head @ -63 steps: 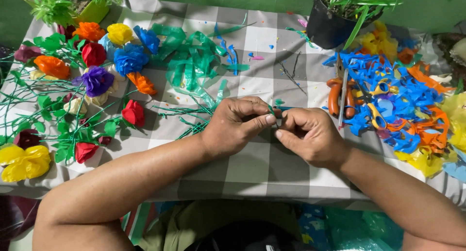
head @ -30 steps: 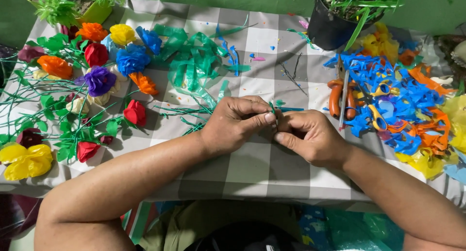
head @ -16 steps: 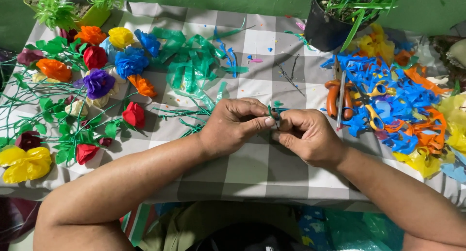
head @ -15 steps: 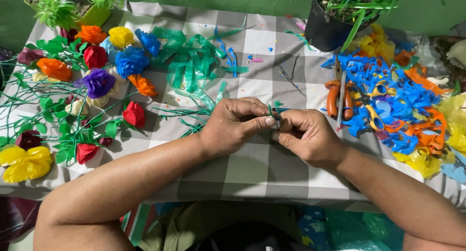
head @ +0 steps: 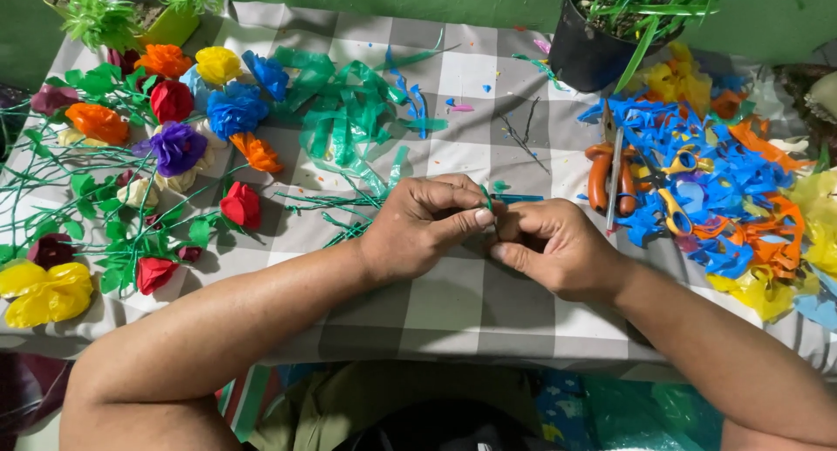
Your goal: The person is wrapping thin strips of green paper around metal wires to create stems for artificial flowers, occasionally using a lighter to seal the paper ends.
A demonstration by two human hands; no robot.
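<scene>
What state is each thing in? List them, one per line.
left hand: pinched on the small green piece
right hand: closed on the same piece
small green piece: held between both hands, mostly hidden
orange-handled pliers: lying flat, untouched
yellow-handled scissors: lying among blue scraps
finished flowers: lying on the checked cloth
black pot: upright

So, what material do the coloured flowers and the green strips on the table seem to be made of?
The flowers look like thin plastic film, perhaps cut from bags: crumpled, slightly glossy petals. The green strips seem to be the same film, translucent and curling. The tablecloth looks like checked woven fabric, matte, though I cannot be sure.
</scene>
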